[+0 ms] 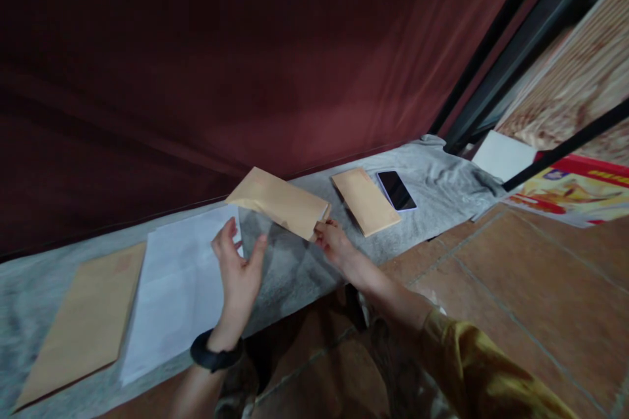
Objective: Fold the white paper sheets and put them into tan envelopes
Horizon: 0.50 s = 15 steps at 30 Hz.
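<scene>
My right hand [331, 240] grips one end of a tan paper envelope [282, 201], which is lifted and tilted above the grey cloth. A bit of white paper shows at the gripped end. With fingers spread and nothing in them, my left hand [239, 268] hovers by the edge of the white paper sheets [179, 288], below the envelope's far end. A second tan envelope [366, 201] lies on the cloth to the right of my right hand. More tan envelopes [86, 321], apparently stacked, rest at the far left beside the sheets.
The grey cloth [289, 275] covers a narrow bench against a dark red curtain [246, 78]. A phone [397, 190] lies at the right. Beyond the bench's right end are a white box [504, 156], a printed red and yellow carton [574, 190] and black metal bars [540, 46]. Brown tiles [515, 294] form the floor.
</scene>
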Motion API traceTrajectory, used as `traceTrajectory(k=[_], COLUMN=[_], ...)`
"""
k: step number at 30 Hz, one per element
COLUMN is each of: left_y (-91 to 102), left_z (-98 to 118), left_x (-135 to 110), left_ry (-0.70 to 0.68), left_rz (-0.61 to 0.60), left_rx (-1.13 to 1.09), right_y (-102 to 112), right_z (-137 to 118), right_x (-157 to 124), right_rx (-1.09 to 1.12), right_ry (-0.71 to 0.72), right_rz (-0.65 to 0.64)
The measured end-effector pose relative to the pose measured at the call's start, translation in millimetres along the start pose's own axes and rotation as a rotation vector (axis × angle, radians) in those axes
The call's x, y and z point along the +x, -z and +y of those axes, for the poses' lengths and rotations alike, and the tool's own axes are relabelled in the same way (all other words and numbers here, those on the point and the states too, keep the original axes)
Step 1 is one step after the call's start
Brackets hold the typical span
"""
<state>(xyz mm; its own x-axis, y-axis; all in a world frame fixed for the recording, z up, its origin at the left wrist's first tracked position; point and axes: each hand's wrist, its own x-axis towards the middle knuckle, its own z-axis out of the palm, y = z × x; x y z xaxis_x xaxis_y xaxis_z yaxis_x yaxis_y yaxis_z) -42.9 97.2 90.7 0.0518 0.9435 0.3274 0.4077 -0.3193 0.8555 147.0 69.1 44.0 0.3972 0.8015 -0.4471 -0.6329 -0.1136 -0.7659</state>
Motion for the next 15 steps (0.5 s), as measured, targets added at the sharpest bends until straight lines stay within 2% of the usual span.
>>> traceTrajectory(k=[1, 4, 6, 9, 15], left_y=[-4.9, -20.0, -28.2, -36.8, -44.4], left_z=[-1.0, -2.3, 0.1, 6.3, 8.5], left_x=[-1.8, -8.9, -14.3, -21.3, -25.8], left_ry=[0.155, 0.619, 0.794, 0.836, 0.869], left_rz=[-0.049, -0.31, -0.406, -0.379, -0.348], left_rx=[-0.148, -0.58, -0.738, -0.808, -0.839], right_y=[-1.8, -8.6, -12.3, -14.1, -11.3], right_z=[3.2, 14.8, 21.8, 28.4, 28.6], right_x=[-0.9, -6.0, -10.9, -17.8, -23.1], right_rx=[-0.002, -0.018, -0.025, -0.045, -0.045], right_ry=[-0.001, 0.018, 0.057, 0.102, 0.056], right_rz=[0.002, 0.012, 0.022, 0.035, 0.054])
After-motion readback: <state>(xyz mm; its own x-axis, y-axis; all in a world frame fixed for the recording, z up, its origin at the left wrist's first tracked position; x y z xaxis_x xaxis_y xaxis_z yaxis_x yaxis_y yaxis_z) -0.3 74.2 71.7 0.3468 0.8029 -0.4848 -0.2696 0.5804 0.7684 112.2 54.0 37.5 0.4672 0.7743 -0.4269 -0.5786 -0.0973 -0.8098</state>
